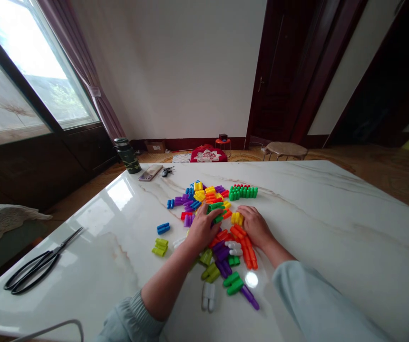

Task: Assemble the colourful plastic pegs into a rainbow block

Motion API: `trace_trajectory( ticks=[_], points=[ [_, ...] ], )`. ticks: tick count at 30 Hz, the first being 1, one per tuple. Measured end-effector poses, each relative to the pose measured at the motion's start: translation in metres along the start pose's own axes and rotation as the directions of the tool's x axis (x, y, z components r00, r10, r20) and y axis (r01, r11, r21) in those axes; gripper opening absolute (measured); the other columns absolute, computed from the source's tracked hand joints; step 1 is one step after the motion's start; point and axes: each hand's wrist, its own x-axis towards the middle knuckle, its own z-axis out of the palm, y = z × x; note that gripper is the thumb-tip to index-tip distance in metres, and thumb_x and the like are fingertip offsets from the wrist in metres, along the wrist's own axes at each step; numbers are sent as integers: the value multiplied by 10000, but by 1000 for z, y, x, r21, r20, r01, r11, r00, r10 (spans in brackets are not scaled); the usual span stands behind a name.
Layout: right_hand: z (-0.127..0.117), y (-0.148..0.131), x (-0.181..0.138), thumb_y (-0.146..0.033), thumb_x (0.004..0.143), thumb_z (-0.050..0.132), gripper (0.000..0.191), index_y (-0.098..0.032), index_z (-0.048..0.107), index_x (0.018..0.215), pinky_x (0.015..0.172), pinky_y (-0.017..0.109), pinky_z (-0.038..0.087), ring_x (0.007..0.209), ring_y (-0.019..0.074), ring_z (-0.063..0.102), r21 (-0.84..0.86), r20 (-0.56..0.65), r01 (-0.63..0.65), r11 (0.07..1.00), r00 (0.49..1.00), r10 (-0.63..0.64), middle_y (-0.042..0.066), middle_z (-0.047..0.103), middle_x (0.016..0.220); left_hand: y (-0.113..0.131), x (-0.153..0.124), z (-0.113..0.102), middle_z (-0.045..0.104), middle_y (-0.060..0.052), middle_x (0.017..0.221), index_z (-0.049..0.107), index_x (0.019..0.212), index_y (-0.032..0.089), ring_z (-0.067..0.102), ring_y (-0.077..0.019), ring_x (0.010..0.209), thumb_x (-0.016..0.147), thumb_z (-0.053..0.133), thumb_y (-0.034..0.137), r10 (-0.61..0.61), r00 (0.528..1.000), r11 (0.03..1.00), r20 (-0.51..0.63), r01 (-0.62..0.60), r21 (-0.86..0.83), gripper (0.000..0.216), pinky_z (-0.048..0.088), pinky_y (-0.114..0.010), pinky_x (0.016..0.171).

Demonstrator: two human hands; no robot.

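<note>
My left hand [203,227] reaches into a loose pile of colourful plastic toy blocks shaped like joined pegs. Its thumb and forefinger are apart, on either side of green blocks [216,207]; whether they touch them is hard to tell. On the pile's right side, my right hand [256,226] has its fingers curled at a yellow block [237,218], with the thumb hidden. Orange blocks [249,251] lie joined in a strip just below that hand. Behind the hands stands a row of green blocks [243,192] with red ones [242,185] along its back.
Black-handled scissors [43,263] lie at the left of the white marble-patterned table [333,228]. A camouflage flask [127,156], a phone [150,173] and keys [167,172] are at the far left corner. Purple, white and lime blocks [210,272] are scattered nearer me.
</note>
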Motion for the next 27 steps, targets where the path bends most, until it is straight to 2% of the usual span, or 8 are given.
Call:
trace_trajectory(
  ticks=[3, 7, 9, 11, 14, 17, 23, 27],
  points=[
    [-1, -2, 0, 16, 750, 358, 476, -125, 681, 1069, 1015, 373, 444, 1095, 209, 539, 23, -2, -16, 1000, 1000, 16, 115, 657, 1152, 8, 4, 4, 568, -90, 1097, 660, 1145, 245, 585, -225, 996, 827, 646, 324, -148, 977, 923, -154, 81, -377, 328, 516, -391, 902],
    [0, 2, 0, -7, 734, 377, 455, -164, 697, 1017, 1007, 382, 452, 1084, 197, 564, 116, -25, -53, 992, 998, 57, 93, 667, 1135, 19, 12, 8, 615, -46, 1010, 572, 1152, 229, 621, -153, 839, 822, 651, 458, -395, 913, 426, -98, 87, -901, 409, 570, -303, 737],
    [1, 7, 0, -40, 743, 394, 406, -190, 709, 953, 996, 392, 463, 1082, 194, 582, 214, -31, -100, 972, 994, 109, 81, 674, 1132, 20, 14, 12, 628, -21, 907, 541, 1112, 219, 612, -122, 707, 790, 672, 514, -450, 893, 194, -12, 85, -977, 457, 561, -261, 619],
    [-1, 10, 0, -100, 755, 438, 322, -199, 716, 883, 995, 407, 462, 1079, 205, 598, 316, -26, -147, 937, 986, 164, 82, 679, 1130, 20, 14, 17, 624, 1, 799, 524, 1073, 205, 582, -100, 593, 758, 688, 558, -467, 884, 83, 38, 87, -993, 501, 522, -221, 518],
    [-9, 4, 2, -237, 779, 533, 221, -185, 720, 884, 959, 431, 474, 1013, 234, 629, 463, -36, -228, 857, 961, 275, 98, 703, 1060, 19, 14, 24, 585, 34, 661, 522, 1018, 189, 527, -85, 478, 733, 672, 628, -483, 874, 70, 54, 100, -993, 544, 462, -195, 419],
    [-22, -20, 7, -392, 817, 588, 305, -180, 699, 1006, 838, 389, 511, 924, 226, 639, 601, -60, -288, 746, 914, 401, 99, 708, 1029, 20, 13, 27, 544, 59, 557, 519, 950, 193, 472, -78, 393, 722, 639, 685, -511, 857, 117, 65, 144, -983, 555, 412, -186, 367],
    [-26, -77, 19, -370, 683, 776, 443, -218, 661, 1083, 683, 292, 513, 731, 159, 614, 850, 104, -256, 460, 939, 329, 6, 682, 821, 22, 10, 27, 400, 109, 419, 464, 807, 223, 332, -55, 287, 686, 651, 711, -482, 873, 186, 78, 188, -964, 537, 270, -167, 296],
    [-23, -86, 18, -393, 757, 711, 269, -194, 676, 934, 629, 271, 490, 657, 138, 575, 864, 32, -243, 441, 901, 433, -5, 654, 748, 21, 11, 25, 410, 108, 459, 467, 806, 222, 304, -39, 289, 655, 689, 697, -484, 872, 210, 66, 189, -959, 545, 251, -168, 278]
  ],
)
